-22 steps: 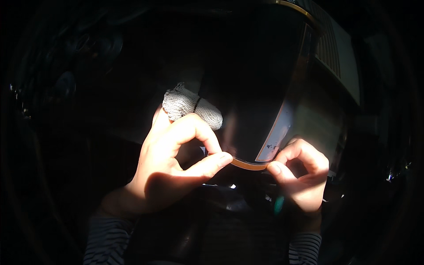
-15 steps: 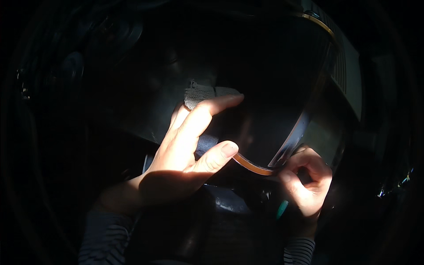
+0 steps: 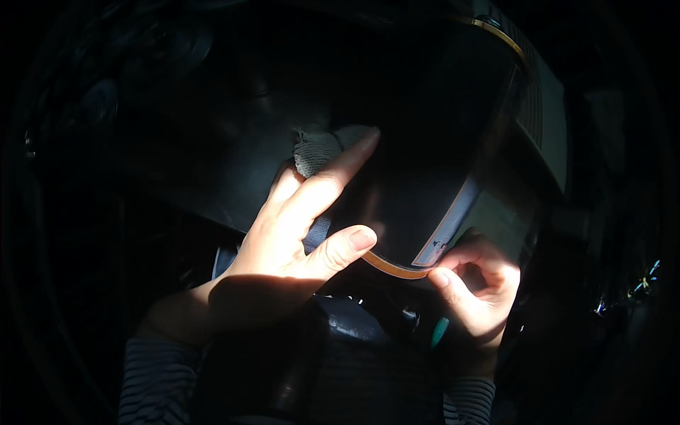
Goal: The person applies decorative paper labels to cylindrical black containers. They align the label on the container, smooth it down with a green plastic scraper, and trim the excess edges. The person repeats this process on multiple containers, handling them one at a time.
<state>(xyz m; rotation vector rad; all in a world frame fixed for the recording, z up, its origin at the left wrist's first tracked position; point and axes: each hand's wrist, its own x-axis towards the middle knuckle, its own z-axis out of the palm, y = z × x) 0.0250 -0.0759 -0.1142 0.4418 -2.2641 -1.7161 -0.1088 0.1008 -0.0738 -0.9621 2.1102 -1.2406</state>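
Observation:
A smooth dark panel [image 3: 418, 177] with a thin orange-tan edge curves across the middle. Along its right side runs a bluish-grey strip [image 3: 453, 216], with small dark marks near the lower end. My left hand [image 3: 283, 241] lies spread over the panel's lower left, index finger stretched and thumb apart near the tan edge. Grey knit covers [image 3: 315, 152] wrap fingertips of this hand beyond the index finger. At the panel's lower right corner, my right hand [image 3: 485, 287] pinches the edge between thumb and curled index finger. Its other fingers are mostly hidden.
Below the right hand is a small green object [image 3: 439, 331], its kind unclear. A pale ribbed surface [image 3: 545, 134] stands beyond the panel at upper right. Dark shiny machine-like parts [image 3: 354, 322] show underneath. Deep shadow hides most surroundings.
The whole scene has shifted slightly left in view. My right fingertips sit a little lower against the corner, showing more of the strip's marked end. The left hand keeps its spread pose.

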